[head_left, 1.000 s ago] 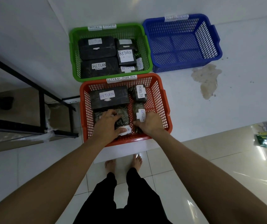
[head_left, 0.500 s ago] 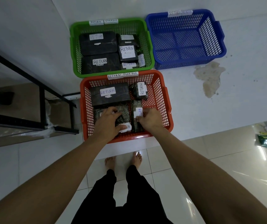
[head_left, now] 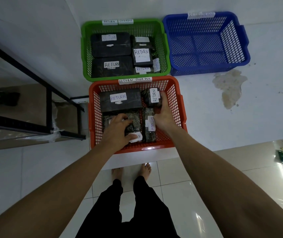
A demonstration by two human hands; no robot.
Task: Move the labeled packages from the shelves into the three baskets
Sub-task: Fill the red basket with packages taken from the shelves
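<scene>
black "return" packages [head_left: 120, 99] | lying flat in red basket [head_left: 177, 98], green basket [head_left: 165, 48] | blue basket [head_left: 240, 42] bare

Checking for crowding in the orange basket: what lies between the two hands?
In the head view, a narrow dark package with a RETURN label lies between the left hand and right hand.

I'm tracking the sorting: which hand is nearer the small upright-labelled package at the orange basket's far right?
Right. The right hand touches the small package; the left hand rests on another package nearer the person.

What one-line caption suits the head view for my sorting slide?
Both hands, left hand and right hand, arrange RETURN-labeled packages in the orange basket; green basket filled, blue basket empty.
</scene>
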